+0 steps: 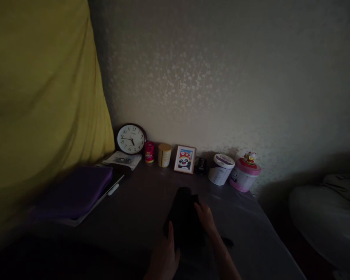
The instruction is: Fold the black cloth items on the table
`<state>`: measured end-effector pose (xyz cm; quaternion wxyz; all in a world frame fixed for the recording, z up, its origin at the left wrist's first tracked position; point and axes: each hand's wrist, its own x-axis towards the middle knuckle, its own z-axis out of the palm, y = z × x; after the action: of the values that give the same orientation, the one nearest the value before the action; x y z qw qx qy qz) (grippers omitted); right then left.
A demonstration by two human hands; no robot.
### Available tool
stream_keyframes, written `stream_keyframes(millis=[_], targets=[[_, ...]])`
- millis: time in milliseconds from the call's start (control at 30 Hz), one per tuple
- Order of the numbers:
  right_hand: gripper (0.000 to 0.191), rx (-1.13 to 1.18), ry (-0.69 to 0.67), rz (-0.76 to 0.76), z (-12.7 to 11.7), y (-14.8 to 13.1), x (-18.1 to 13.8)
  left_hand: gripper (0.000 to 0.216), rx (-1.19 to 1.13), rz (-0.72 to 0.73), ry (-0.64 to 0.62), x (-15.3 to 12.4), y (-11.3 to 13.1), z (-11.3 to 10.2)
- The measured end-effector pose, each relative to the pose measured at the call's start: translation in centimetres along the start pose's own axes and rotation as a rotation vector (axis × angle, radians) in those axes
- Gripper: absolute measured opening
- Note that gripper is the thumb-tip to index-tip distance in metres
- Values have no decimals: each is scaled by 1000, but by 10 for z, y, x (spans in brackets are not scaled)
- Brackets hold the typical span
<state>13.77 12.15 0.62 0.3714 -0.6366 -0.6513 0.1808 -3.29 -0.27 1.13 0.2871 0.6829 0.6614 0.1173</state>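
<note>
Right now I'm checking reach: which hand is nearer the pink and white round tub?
Right. The right hand shows left of and below the tub; the left hand, farther left and lower.

Black item (pixel 184 219); yellow cloth (pixel 49 85); grey leaf-patterned wall (pixel 186 76)

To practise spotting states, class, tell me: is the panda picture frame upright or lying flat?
Upright: the picture frame stands on its lower edge on the table, its panda picture facing the camera.

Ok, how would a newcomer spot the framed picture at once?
From the dark table, look back to the wall. Between the yellow canister and a small black object stands the framed picture, the only one of these three showing a red-hatted cartoon panda.
</note>
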Motion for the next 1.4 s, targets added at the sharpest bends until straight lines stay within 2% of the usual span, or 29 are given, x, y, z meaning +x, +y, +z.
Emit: stream_keyframes(millis=[267,600,767,1033,1267,1400], targets=[[29,-41,-13,-34,17,-34,10,67,31,-31,2,0,6,-2],[31,-235,-65,-39,43,-44,13,70,33,-35,-24,1,6,-6],[29,-278,-173,-61,42,-51,13,69,-6,-33,-15,1,4,-5],[27,-200,-355,-135,34,-71,5,60,26,-36,-24,2,0,-2],[26,-217,-388,-156,32,-74,2,68,86,-12,94,-5,-1,-15],[26,-220,-375,-190,32,-74,-2,83,66,67,54,-1,3,-18]])
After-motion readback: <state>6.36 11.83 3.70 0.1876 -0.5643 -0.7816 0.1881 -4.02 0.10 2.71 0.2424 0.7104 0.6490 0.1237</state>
